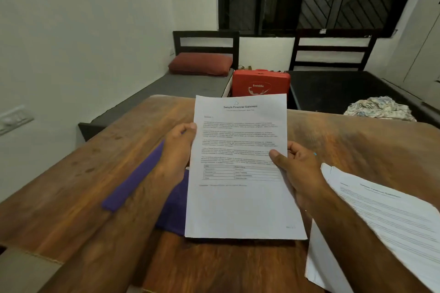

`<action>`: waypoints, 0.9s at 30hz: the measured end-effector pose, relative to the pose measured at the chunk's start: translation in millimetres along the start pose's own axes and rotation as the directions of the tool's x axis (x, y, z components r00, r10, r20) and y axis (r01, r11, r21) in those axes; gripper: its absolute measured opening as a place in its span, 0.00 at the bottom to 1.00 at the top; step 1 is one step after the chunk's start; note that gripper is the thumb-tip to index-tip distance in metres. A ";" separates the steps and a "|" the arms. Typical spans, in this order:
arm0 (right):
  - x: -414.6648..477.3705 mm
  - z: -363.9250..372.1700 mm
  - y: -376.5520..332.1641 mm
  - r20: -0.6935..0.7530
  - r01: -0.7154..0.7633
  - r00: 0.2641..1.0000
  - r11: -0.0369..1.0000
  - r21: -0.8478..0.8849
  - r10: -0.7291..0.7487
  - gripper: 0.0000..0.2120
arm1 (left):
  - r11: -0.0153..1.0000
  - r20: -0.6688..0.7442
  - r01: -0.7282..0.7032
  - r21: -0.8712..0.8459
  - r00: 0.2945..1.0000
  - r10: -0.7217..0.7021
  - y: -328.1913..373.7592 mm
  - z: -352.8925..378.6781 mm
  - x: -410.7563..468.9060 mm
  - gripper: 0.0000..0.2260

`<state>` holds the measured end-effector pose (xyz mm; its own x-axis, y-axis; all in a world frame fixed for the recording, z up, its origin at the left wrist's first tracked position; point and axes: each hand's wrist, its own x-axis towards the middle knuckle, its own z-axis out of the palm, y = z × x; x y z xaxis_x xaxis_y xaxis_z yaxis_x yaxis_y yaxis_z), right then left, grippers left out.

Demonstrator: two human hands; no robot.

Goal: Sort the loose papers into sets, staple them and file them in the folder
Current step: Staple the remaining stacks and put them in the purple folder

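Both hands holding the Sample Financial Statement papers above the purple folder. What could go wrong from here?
1. The left hand and right hand pinch the held papers only at the side edges, so the sheets could slide out of line before stapling.
2. The loose pile lies right beside the right forearm, and a sweep of that arm could scatter it or mix the sets.

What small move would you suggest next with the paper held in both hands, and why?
Probably set the paper on the pile to the right: the left hand and right hand hold it above the folder, and no stapler shows.
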<state>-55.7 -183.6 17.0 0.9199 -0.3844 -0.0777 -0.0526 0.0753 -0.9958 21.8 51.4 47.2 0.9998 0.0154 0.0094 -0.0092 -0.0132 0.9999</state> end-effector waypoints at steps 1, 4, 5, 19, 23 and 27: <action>-0.2 -0.2 1.0 0.000 0.002 1.000 1.000 0.000 -0.002 0.11 | 1.000 -0.010 0.012 0.009 1.000 -0.012 -4.1 -4.5 3.6 0.11; 0.0 -5.3 7.7 -0.010 -0.021 1.000 1.000 0.016 0.021 0.12 | 0.991 -0.090 0.021 0.133 0.996 -0.009 -27.4 -16.6 11.0 0.07; 0.3 -7.5 9.4 -0.012 -0.023 1.000 1.000 0.018 0.024 0.12 | 0.965 -0.107 0.015 0.261 0.994 0.014 -38.4 -21.1 14.6 0.07; -7.5 -27.2 11.0 -0.061 -0.018 0.998 1.000 -0.007 0.018 0.10 | 0.199 0.114 -0.090 0.976 0.987 -0.113 -56.2 19.2 -0.4 0.21; -2.8 -36.3 7.7 -0.116 -0.021 0.993 0.996 -0.090 0.010 0.08 | -0.034 0.105 -0.109 0.994 0.990 -0.098 -73.8 43.8 -8.1 0.20; 2.4 -47.9 13.1 -0.118 -0.090 0.991 0.961 -0.262 0.060 0.07 | -0.099 0.080 -0.081 0.992 0.997 -0.015 -87.9 48.2 -10.1 0.24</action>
<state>-72.8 -227.6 1.4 0.8626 -0.4854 -0.1428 -0.2349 -0.1342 -0.9627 13.3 4.2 -41.4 0.9979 -0.0645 -0.0070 -0.0649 -0.9915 -0.1130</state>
